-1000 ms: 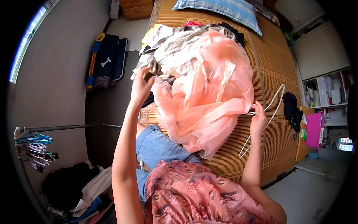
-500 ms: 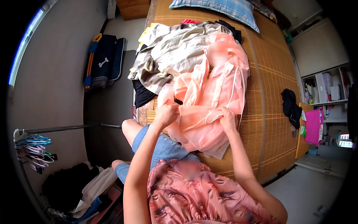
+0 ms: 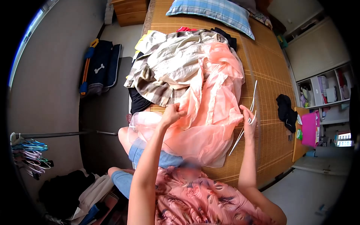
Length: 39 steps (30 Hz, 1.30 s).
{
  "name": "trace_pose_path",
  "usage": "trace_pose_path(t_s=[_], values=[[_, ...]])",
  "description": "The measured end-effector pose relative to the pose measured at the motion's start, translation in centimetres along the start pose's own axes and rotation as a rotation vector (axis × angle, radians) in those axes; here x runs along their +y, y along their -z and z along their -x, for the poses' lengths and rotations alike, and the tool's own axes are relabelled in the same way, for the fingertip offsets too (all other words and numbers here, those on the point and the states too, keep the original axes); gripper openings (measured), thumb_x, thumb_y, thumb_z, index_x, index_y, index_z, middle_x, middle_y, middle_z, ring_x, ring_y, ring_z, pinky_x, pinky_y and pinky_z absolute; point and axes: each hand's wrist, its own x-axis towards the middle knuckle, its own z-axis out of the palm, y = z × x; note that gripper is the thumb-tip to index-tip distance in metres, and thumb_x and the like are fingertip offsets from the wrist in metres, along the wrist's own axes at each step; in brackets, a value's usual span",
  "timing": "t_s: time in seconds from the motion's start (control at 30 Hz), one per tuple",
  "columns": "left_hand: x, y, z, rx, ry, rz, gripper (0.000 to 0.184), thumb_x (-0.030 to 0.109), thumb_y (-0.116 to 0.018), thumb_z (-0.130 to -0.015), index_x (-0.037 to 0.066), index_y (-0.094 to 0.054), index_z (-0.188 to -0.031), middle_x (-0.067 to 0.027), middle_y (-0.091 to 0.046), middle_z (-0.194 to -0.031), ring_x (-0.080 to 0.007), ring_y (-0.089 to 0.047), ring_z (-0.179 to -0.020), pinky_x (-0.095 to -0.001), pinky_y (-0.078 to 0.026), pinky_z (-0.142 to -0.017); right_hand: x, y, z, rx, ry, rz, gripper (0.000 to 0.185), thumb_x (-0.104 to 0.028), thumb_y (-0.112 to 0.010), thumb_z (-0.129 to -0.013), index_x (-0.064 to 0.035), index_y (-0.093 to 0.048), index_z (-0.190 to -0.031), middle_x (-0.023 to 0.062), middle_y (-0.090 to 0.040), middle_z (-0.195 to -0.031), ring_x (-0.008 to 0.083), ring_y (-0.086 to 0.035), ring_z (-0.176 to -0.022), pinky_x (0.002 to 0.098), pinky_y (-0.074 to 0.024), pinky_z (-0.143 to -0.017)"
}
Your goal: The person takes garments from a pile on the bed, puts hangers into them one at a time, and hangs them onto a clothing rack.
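Head view, clock positions taken from the picture centre. Sheer pink garment (image 3: 215,103) lies at the centre, spread over a slatted mat (image 3: 270,75); its near edge extends across blue shorts (image 3: 170,160) toward 7 o'clock. Left hand (image 3: 173,114) is positioned at the centre, against the pink garment, with the fingers curled; whether this grip pinches fabric cannot be told. Right hand (image 3: 249,118) is positioned at 3 o'clock, just beside the garment's edge; its grip is closed on a thin white hanger (image 3: 254,96). The hanger is seen nearly edge-on, one end toward 2 o'clock, the other toward 4 o'clock.

Beige garment (image 3: 168,56) lies at 12 o'clock, partly under the pink garment. Blue plaid pillow (image 3: 213,17) lies beyond it, near 1 o'clock. Black garment (image 3: 287,114) rests at 3 o'clock. Coloured hangers (image 3: 33,155) hang from a rail (image 3: 56,134) between 8 and 9 o'clock.
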Motion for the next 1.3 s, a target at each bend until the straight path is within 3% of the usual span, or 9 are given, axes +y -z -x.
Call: trace_pose_path(t_s=[0.17, 0.2, 0.33, 0.4, 0.5, 0.63, 0.87, 1.1, 1.3], values=[[8.2, 10.3, 11.8, 0.575, -0.216, 0.392, 0.014, 0.018, -0.065, -0.088, 0.004, -0.066, -0.084, 0.0083, -0.052, -0.066, -0.0001, -0.041, -0.056, -0.0173, -0.03, -0.049, 3.5, -4.2, 1.2, -0.078, 0.15, 0.582, 0.055, -0.012, -0.078, -0.073, 0.0006, -0.055, -0.121, 0.0165, -0.066, -0.107, 0.0294, -0.064, -0.102, 0.0356, -0.0513, -0.085], [7.3, 13.0, 14.4, 0.671, -0.336, 0.466, 0.014, 0.018, -0.062, -0.091, 0.005, -0.064, -0.086, 0.0061, -0.054, -0.071, -0.0004, -0.045, -0.06, -0.0156, -0.034, -0.052, 2.9, -5.5, 1.8, -0.153, -0.119, 0.294, 0.044, -0.006, -0.073, -0.076, -0.0019, -0.058, -0.117, 0.0141, -0.068, -0.098, 0.0265, -0.068, -0.09, 0.0332, -0.0536, -0.076], [3.2, 18.6, 26.6, 0.931, -0.341, 0.37, 0.017, 0.012, -0.06, -0.092, -0.001, -0.062, -0.104, -0.0016, -0.064, -0.087, -0.0073, -0.06, -0.074, -0.0205, -0.049, -0.066, -1.0, -8.0, 2.8, -0.398, 0.028, 0.386, 0.032, 0.001, -0.064, -0.076, -0.002, -0.063, -0.109, 0.0131, -0.067, -0.083, 0.024, -0.067, -0.076, 0.0338, -0.0523, -0.067], [1.9, 17.6, 30.1, 0.908, -0.01, 0.193, 0.016, 0.009, -0.062, -0.088, 0.001, -0.065, -0.101, 0.0, -0.059, -0.069, -0.0021, -0.051, -0.062, -0.0182, -0.039, -0.053, -0.7, -7.7, 3.0, -0.446, 0.163, 0.538, 0.033, 0.0, -0.06, -0.075, -0.0044, -0.063, -0.108, 0.0186, -0.066, -0.09, 0.0367, -0.063, -0.085, 0.0417, -0.0508, -0.075], [1.8, 15.3, 32.1, 0.675, 0.553, -0.622, 0.027, 0.008, -0.068, -0.072, 0.006, -0.07, -0.099, -0.0138, -0.061, -0.067, -0.0235, -0.062, -0.062, -0.0329, -0.049, -0.063, -0.9, -4.8, 2.7, -0.593, 0.168, 0.846, 0.028, -0.002, -0.06, -0.075, -0.0063, -0.067, -0.102, 0.0195, -0.066, -0.094, 0.0376, -0.062, -0.09, 0.0448, -0.0494, -0.079], [0.5, 14.5, 31.0, 0.702, 0.404, -0.613, 0.054, 0.009, -0.07, -0.066, 0.011, -0.06, -0.119, -0.0079, -0.06, -0.113, -0.0248, -0.064, -0.086, -0.0343, -0.052, -0.076, -3.0, -2.0, 1.8, -0.429, 0.145, 1.091, 0.026, -0.001, -0.061, -0.076, -0.004, -0.068, -0.1, 0.0181, -0.064, -0.093, 0.0361, -0.063, -0.086, 0.0443, -0.0489, -0.073], [-5.2, 11.8, 12.2, 0.813, -0.078, -0.535, 0.056, 0.014, -0.064, -0.08, -0.002, -0.044, -0.13, -0.0203, -0.045, -0.135, -0.0368, -0.053, -0.115, -0.0374, -0.045, -0.095, -6.1, -13.5, -0.2, -0.425, 0.436, 0.372, 0.028, 0.001, -0.062, -0.076, 0.0013, -0.066, -0.104, 0.0203, -0.065, -0.101, 0.0349, -0.063, -0.094, 0.0367, -0.0493, -0.079], [-6.5, 8.3, 9.3, 0.224, 0.155, 0.123, 0.076, 0.041, -0.074, -0.078, -0.006, -0.045, -0.13, -0.0186, -0.065, -0.1, -0.0236, -0.065, -0.087, -0.0344, -0.05, -0.077, -2.3, -22.4, -0.1, -0.806, 0.378, 0.565, 0.027, -0.009, -0.067, -0.076, -0.0057, -0.064, -0.103, 0.0149, -0.065, -0.087, 0.0353, -0.063, -0.084, 0.0416, -0.0504, -0.073], [-4.0, 10.0, 6.8, 0.631, 0.086, 0.629, 0.04, 0.035, -0.071, -0.083, 0.001, -0.062, -0.1, -0.0062, -0.065, -0.085, -0.0081, -0.06, -0.063, -0.0209, -0.046, -0.052, -9.5, -17.3, 2.4, -0.779, 0.67, 0.304, 0.011, -0.008, -0.068, -0.077, -0.0052, -0.067, -0.089, 0.0117, -0.063, -0.078, 0.0293, -0.063, -0.073, 0.0364, -0.049, -0.065]])
